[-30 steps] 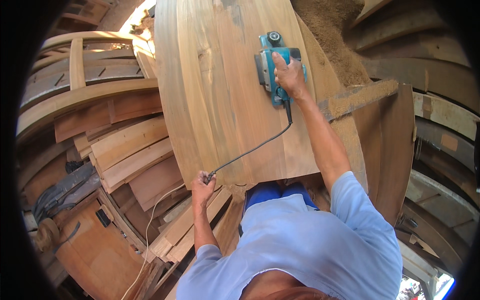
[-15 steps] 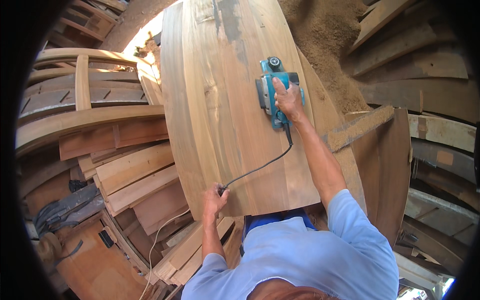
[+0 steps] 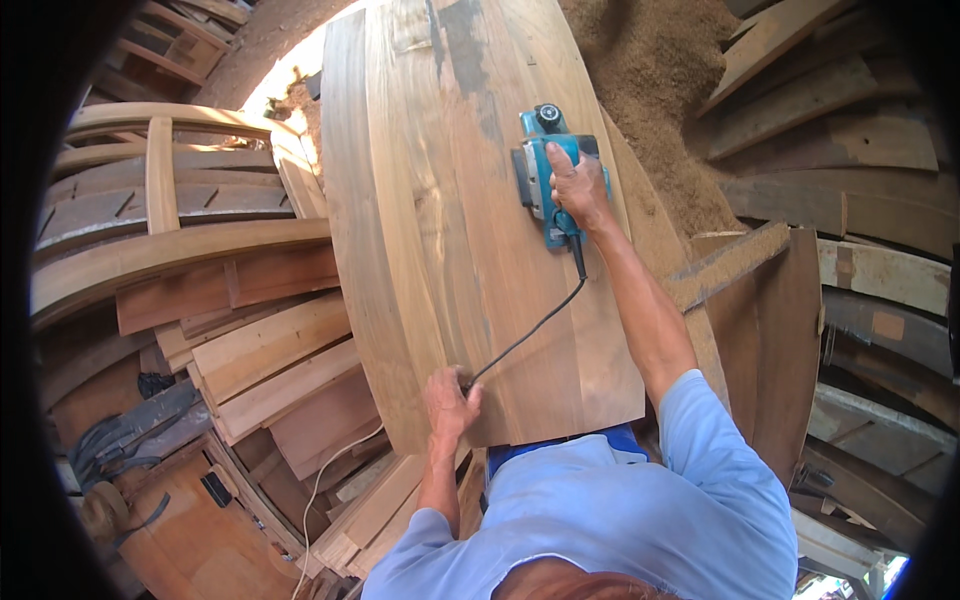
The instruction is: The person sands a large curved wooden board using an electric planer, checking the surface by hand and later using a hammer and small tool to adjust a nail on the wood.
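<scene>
A teal electric planer [image 3: 538,185] sits on a wide wooden panel [image 3: 420,290] made of several boards joined side by side. My right hand [image 3: 580,190] is wrapped round the planer's top handle, with the arm stretched forward. From the planer's rear a black power cord [image 3: 540,325] runs back toward me in a loose curve. At the panel's near left part, my left hand [image 3: 452,402] holds that cord between thumb and fingers, close to the wood. Dark grey patches [image 3: 465,50] mark the panel's far end.
Curved wooden frames [image 3: 180,240] and stacked planks [image 3: 275,345] crowd the left side. Sawdust [image 3: 650,70] is heaped beyond the panel at the far right, and more covers a beam [image 3: 730,262]. Boards [image 3: 880,210] lean along the right. A pale cable [image 3: 320,480] trails at the lower left.
My left hand has moved slightly right and forward over the panel with the cord. The planer and my right hand have shifted only a little, away from me.
</scene>
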Tool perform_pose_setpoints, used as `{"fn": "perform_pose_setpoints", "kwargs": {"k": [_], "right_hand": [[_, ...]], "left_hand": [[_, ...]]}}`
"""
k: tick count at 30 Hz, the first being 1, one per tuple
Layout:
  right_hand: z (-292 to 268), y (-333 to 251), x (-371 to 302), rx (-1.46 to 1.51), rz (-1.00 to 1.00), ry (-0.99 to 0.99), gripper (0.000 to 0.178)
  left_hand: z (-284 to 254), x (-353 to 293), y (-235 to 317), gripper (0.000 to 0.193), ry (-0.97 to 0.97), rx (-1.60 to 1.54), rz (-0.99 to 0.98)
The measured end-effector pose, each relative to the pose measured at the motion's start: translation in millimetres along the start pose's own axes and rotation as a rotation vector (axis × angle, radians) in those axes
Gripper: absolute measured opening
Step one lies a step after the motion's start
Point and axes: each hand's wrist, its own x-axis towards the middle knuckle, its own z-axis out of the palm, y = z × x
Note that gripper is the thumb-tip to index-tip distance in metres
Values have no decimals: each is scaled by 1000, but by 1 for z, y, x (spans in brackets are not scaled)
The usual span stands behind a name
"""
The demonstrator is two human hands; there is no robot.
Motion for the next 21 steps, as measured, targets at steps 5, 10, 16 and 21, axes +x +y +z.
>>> {"fn": "perform_pose_setpoints", "kwargs": {"k": [5, 10, 16, 21], "right_hand": [[8, -8, 24, 14, -26, 19, 48], [14, -12, 42, 13, -3, 40, 47], [11, -10, 63, 53, -15, 6, 54], [8, -13, 75, 1, -47, 20, 54]], "left_hand": [[33, -5, 63, 36, -121, -438, 368], [78, 27, 127, 59, -160, -338, 318], [110, 91, 136, 82, -69, -159, 269], [121, 112, 135, 94, -25, -97, 272]]}}
